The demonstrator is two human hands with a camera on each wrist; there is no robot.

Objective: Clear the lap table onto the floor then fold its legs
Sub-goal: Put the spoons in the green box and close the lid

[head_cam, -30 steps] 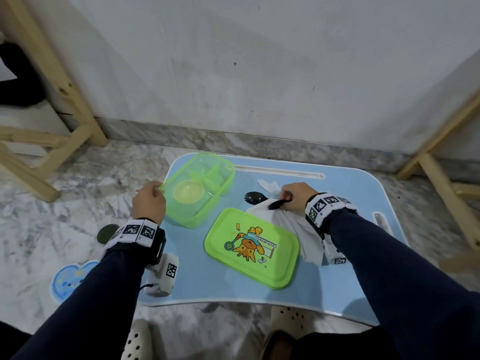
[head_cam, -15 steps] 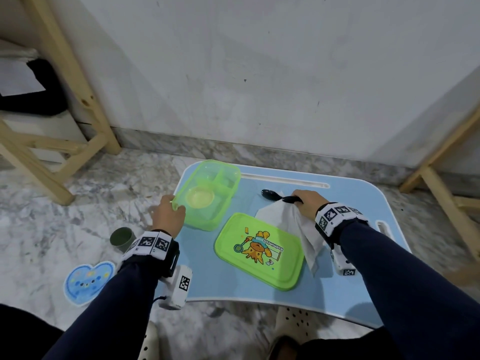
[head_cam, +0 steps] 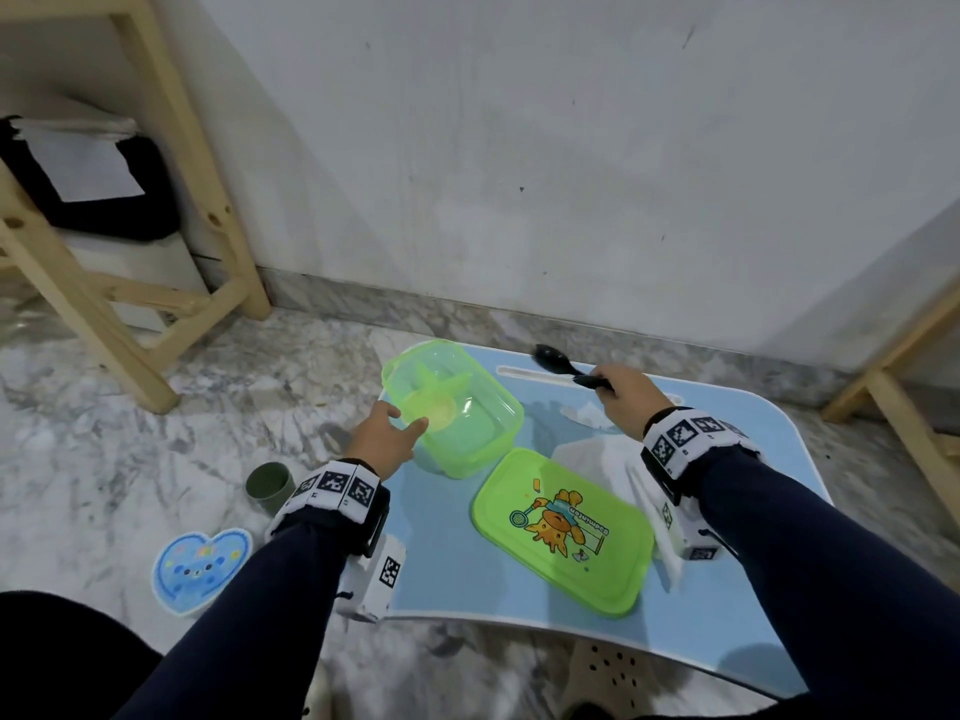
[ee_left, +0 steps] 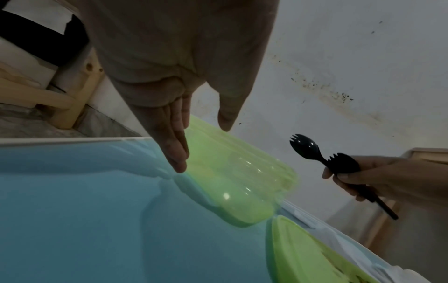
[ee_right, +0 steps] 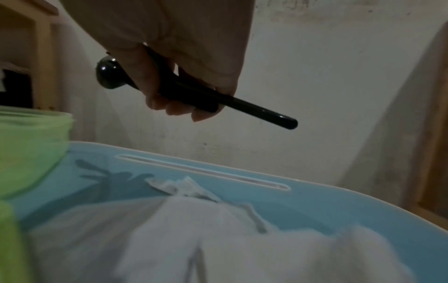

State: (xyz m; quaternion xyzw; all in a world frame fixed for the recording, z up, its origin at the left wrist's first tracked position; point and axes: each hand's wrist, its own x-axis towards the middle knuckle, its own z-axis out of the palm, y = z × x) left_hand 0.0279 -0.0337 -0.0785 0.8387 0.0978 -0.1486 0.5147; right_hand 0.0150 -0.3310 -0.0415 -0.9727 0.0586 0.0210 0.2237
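Observation:
The blue lap table [head_cam: 447,563] carries an open clear green lunch box [head_cam: 457,407], its green cartoon lid [head_cam: 561,527] and a crumpled white napkin [head_cam: 592,449]. My left hand [head_cam: 402,420] lies against the box's near left corner with fingers straight and thumb apart; in the left wrist view the fingers [ee_left: 178,153] run along the box's wall [ee_left: 242,181]. My right hand [head_cam: 618,394] grips two black sporks [head_cam: 553,357] by their handles, lifted above the table's back edge, over the napkin [ee_right: 218,239].
On the marble floor to the left stand a dark green cup [head_cam: 270,485] and a blue heart-shaped mat [head_cam: 200,569]. Wooden frames [head_cam: 130,304] stand at left and right [head_cam: 904,407]. A white wall rises close behind the table.
My right hand has lifted the sporks off the napkin, which stays on the table. My left hand's grip on the box's corner has loosened to straight fingers.

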